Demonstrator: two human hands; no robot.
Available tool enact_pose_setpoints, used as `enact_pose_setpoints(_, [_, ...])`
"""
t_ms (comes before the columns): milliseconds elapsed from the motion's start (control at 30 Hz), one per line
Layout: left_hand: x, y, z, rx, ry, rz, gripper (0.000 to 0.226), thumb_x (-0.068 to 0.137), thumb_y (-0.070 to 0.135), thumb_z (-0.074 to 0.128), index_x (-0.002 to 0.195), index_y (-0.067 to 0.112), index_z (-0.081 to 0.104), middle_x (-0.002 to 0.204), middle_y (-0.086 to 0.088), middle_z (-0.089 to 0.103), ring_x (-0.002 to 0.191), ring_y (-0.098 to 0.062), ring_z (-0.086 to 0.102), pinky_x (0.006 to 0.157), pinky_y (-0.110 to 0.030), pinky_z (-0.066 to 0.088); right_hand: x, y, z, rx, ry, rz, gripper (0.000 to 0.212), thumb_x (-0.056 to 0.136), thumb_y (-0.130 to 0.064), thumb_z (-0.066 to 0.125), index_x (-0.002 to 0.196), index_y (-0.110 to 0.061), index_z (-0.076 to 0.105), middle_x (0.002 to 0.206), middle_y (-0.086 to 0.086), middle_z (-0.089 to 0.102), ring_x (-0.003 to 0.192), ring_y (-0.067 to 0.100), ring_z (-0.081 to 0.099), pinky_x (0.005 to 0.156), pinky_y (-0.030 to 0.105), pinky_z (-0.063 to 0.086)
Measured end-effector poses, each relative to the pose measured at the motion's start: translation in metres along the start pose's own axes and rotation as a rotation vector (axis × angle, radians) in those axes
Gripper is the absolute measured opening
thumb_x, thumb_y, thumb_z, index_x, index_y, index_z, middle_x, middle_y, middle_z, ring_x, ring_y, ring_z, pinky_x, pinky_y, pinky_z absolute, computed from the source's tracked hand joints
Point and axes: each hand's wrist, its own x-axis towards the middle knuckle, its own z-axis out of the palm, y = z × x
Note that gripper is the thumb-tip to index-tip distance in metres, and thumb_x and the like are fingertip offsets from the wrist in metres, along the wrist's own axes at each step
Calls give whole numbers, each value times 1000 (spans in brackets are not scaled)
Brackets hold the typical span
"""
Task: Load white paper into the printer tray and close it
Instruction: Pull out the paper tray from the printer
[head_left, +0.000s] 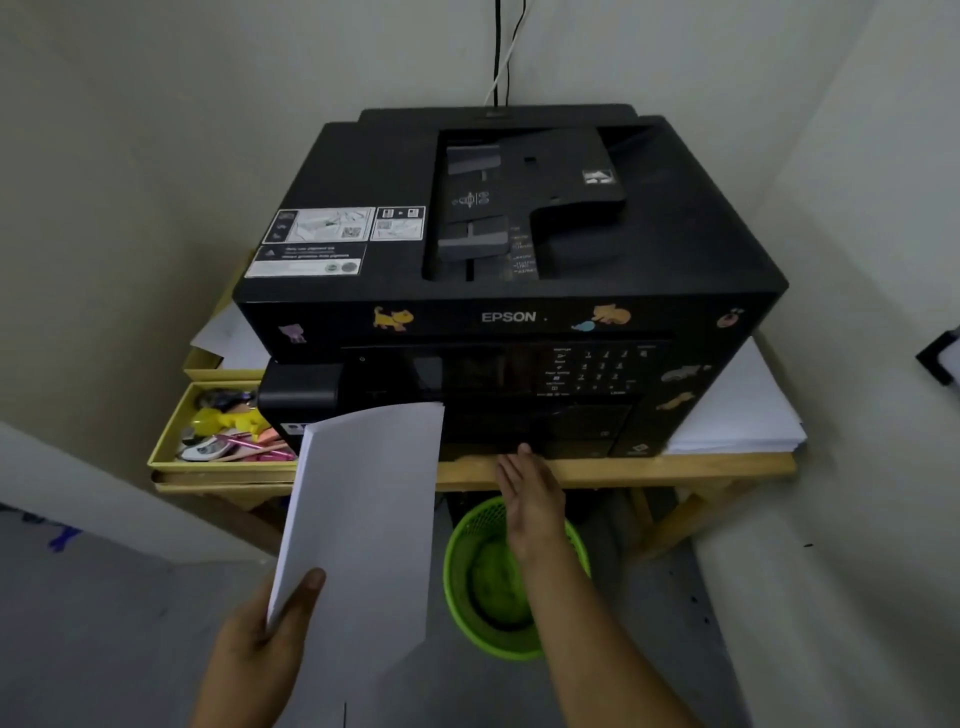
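A black Epson printer (509, 260) with animal stickers stands on a wooden table (597, 467). My left hand (265, 639) grips the near corner of a stack of white paper (363, 509), held tilted up in front of the printer's lower left. My right hand (530, 488) reaches forward with flat, straight fingers. Its fingertips touch the bottom front edge of the printer, where the tray front (545, 436) sits flush with the body.
A green mesh wastebasket (467, 597) stands on the floor under the table. A yellow tray (171, 447) of small stationery lies left of the printer. A pile of white sheets (737, 410) rests on the table at the right. Walls close in on both sides.
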Motion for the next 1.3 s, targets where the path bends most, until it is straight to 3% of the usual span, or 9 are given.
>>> enact_pose_setpoints(133, [1,1,-4,19,0,5,32,96,28,67,121,8,70,90,-11,70,79,-16,63,65,-31,45,2,13,12,70,28,-20,58,103,-14,70,154,0,46,148,21,59,131,32,62,117,46,50])
enact_pose_setpoints(233, [4,5,-9,40,-18,25,29,96,27,66,117,7,70,85,-2,69,78,-15,63,61,-26,44,2,17,18,81,52,-43,59,104,-19,70,155,-5,44,147,18,58,121,26,64,116,43,50])
enact_pose_setpoints(333, [13,7,-15,73,-31,50,30,96,28,66,117,7,71,86,1,70,79,-15,65,62,-28,45,1,17,22,66,80,-70,57,102,-22,73,151,-3,50,142,18,64,109,20,70,103,37,58])
enact_pose_setpoints(600, [27,10,-18,96,-59,126,26,98,29,63,119,14,70,89,2,74,80,-15,69,60,-29,50,9,9,22,-37,94,-76,53,93,-21,85,131,6,61,119,23,75,108,30,77,74,27,66])
enact_pose_setpoints(700, [30,9,-17,89,-61,138,25,98,27,63,119,15,71,89,1,75,80,-17,71,60,-29,51,9,7,21,-46,78,-72,43,94,-21,84,125,-4,60,123,25,73,107,31,77,72,27,66])
enact_pose_setpoints(933, [34,9,-15,99,-56,158,26,98,25,63,118,11,71,89,3,73,80,-13,68,59,-27,48,12,11,22,-49,52,-92,83,92,-24,84,159,-8,39,137,23,66,113,31,75,78,27,67])
enact_pose_setpoints(1067, [38,9,-15,99,-64,141,31,98,30,62,123,12,69,94,-5,74,83,-19,69,61,-29,49,12,10,23,-51,62,-82,77,93,-23,83,156,-9,43,135,21,67,111,29,74,79,28,67])
enact_pose_setpoints(1200, [41,12,-13,92,-67,137,31,98,30,62,123,13,69,94,-5,73,83,-23,69,62,-31,50,12,10,27,-103,85,-80,33,95,-21,80,117,-9,58,114,16,69,97,22,73,87,34,65])
enact_pose_setpoints(1300, [43,14,-9,89,-61,134,33,98,30,63,124,11,69,94,-6,73,83,-22,68,62,-30,49,13,11,30,-123,123,-91,27,96,-20,78,108,-9,56,105,18,68,92,24,72,88,38,65])
